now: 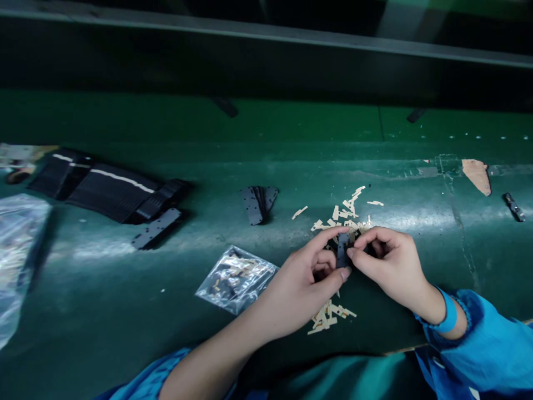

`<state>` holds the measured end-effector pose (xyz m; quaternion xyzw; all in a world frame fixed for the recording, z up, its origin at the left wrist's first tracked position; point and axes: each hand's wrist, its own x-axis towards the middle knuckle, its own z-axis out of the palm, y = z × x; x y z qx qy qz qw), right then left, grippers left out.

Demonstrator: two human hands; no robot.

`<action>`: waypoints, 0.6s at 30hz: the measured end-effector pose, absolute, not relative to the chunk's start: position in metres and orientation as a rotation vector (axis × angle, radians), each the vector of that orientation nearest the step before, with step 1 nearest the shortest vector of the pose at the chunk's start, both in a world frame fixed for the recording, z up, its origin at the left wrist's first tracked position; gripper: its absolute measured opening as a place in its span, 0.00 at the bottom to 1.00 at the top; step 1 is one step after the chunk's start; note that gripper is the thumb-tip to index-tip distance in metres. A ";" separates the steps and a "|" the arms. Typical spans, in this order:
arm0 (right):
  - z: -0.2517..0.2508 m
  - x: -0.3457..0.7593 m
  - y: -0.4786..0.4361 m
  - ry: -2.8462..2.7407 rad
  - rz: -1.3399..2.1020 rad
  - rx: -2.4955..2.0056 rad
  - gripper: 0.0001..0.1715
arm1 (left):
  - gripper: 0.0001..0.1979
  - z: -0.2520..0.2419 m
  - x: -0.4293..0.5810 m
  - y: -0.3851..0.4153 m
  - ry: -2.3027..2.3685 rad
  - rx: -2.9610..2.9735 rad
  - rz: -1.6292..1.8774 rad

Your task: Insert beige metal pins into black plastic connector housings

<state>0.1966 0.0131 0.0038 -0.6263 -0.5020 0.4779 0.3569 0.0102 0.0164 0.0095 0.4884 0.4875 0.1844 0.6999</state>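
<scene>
Pinching the small dark plate (pixel 343 250) between fingertips, left hand (pixel 306 289) and right hand (pixel 387 264) meet over the green bench (pixel 125 278) near its front edge, right of middle. Gripping by the plate's edges likely works best, clear of the tan slips (pixel 347 214) beneath.

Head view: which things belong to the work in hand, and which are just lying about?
In hand: black strip, left hand, right hand, tan pieces.
Lying about: bag, strip pile, black stack, loose strip.
</scene>
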 end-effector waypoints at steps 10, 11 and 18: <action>0.004 0.197 0.014 -1.290 1.243 -1.607 0.01 | 0.31 0.011 0.010 0.017 1.083 1.086 0.417; 0.004 0.197 0.014 -1.293 1.247 -1.607 0.01 | 0.31 0.011 0.010 0.017 1.082 1.084 0.419; 0.004 0.200 0.016 -1.322 1.261 -1.572 0.01 | 0.31 0.010 0.011 0.017 1.071 1.074 0.424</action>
